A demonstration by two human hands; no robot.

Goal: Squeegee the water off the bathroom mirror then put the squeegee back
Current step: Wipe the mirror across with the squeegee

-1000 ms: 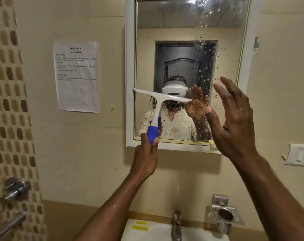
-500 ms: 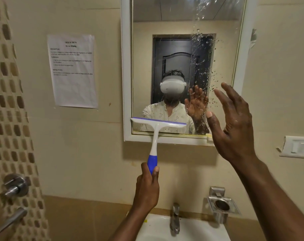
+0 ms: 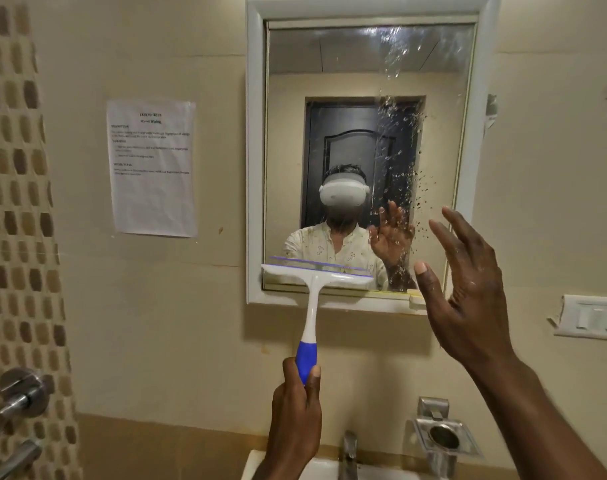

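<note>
**White-and-blue squeegee at the mirror's lower edge**

White plastic forms the one squeegee (image 3: pixel 316 289): a wide T-shaped head with a thin purple-blue blade strip along its top, a slim white neck, and a blue handle below. One paper notice (image 3: pixel 152 168) is stuck to the beige wall at 9 o'clock from the mirror (image 3: pixel 361 133), and steel tap fittings (image 3: pixel 18 393) show at the far left. There is one white-framed mirror; the squeegee head lies across its bottom left part, the blade tilted slightly down to the right. The handle hangs toward 6 o'clock into the left hand (image 3: pixel 297 410), whose grip is closed around the blue end, thumb up along it. Water drops (image 3: pixel 402 168) speckle the mirror's right half only. Below, one basin tap (image 3: pixel 350 452) and one steel holder (image 3: pixel 446 438) are visible. At 3 o'clock from the squeegee head, the right hand (image 3: pixel 468 289) is raised before the mirror's lower right corner, fingers spread and holding nothing. One white switch plate (image 3: pixel 593 317) sits at the far right.
</note>
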